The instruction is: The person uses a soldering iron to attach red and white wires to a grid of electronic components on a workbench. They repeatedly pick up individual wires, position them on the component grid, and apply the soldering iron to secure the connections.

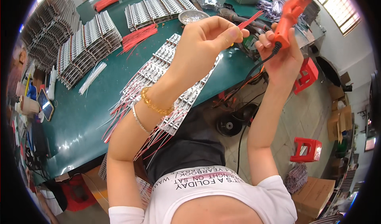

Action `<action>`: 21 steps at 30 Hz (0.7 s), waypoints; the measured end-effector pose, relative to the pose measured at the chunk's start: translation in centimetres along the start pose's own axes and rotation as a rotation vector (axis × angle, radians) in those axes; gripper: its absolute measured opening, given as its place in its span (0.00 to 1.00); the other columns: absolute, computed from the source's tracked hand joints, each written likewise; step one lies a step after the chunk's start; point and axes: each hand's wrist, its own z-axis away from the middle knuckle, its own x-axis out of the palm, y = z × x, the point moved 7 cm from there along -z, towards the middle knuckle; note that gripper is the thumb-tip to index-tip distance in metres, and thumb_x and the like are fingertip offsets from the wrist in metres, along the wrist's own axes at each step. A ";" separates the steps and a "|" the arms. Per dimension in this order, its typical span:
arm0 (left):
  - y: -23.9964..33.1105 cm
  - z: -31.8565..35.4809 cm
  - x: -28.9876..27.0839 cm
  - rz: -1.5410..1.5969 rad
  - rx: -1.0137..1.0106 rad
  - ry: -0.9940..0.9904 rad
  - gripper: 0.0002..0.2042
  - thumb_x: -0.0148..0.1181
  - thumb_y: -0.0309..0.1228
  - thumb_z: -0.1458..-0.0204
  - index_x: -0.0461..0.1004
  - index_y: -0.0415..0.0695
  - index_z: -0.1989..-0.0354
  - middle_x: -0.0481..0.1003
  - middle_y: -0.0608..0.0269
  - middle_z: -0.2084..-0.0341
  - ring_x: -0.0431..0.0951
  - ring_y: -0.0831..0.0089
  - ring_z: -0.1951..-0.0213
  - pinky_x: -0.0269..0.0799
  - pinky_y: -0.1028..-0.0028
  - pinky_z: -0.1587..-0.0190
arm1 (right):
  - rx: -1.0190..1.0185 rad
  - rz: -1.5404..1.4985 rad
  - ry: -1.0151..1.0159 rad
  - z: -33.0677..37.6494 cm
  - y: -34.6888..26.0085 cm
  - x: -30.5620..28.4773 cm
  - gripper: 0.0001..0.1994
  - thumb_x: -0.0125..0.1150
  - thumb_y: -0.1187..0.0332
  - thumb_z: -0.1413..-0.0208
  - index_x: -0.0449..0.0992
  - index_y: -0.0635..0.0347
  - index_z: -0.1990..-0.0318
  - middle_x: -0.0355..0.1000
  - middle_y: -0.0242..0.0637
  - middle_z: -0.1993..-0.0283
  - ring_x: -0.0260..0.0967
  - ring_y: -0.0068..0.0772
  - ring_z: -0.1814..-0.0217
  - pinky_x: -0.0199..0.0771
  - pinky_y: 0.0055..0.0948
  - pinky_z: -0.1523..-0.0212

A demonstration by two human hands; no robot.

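Note:
My left hand (210, 37) is raised over the table, thumb and fingers pinched on a few thin red wires (251, 20) that point up and right. To the right, my right hand (282, 59) is wrapped round an orange-red corded tool (285, 25), which looks like a soldering gun. Its black cord (260, 63) hangs from the handle, and its front end is blurred near the top edge. Below my left forearm lies a panel of white circuit strips (160, 57), with red and white wires (123, 101) sticking out along its near-left side. My forearm covers part of the panel.
On the green table (75, 132) lie a bundle of red wires (137, 37), white wires (93, 78) and stacked circuit panels (89, 41). A small metal dish (192, 16) stands beyond my left hand. A phone (45, 104) is at the far left; red stools (306, 149) stand on the floor.

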 end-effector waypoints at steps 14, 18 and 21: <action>1.2 9.7 -13.0 -0.193 -0.084 0.359 0.07 0.55 0.28 0.38 0.75 0.36 0.62 0.77 0.61 0.76 0.72 0.81 0.78 0.67 0.81 0.73 | -0.414 0.554 0.143 4.2 0.1 -2.8 0.11 0.53 0.72 0.40 0.67 0.73 0.55 0.67 0.41 0.74 0.64 0.34 0.70 0.67 0.35 0.67; -0.6 12.3 -17.4 -0.265 -0.181 0.505 0.07 0.55 0.28 0.38 0.74 0.37 0.62 0.75 0.63 0.77 0.67 0.84 0.80 0.62 0.84 0.77 | -0.527 0.357 0.121 6.9 2.3 -2.3 0.18 0.48 0.61 0.34 0.63 0.70 0.50 0.62 0.36 0.76 0.59 0.29 0.74 0.65 0.30 0.72; -1.7 13.1 -18.9 -0.299 -0.291 0.547 0.07 0.54 0.28 0.37 0.73 0.37 0.60 0.74 0.65 0.78 0.62 0.87 0.82 0.57 0.84 0.80 | -0.297 0.335 0.118 6.9 4.6 -2.9 0.25 0.49 0.63 0.35 0.55 0.72 0.37 0.63 0.37 0.75 0.61 0.30 0.74 0.66 0.29 0.72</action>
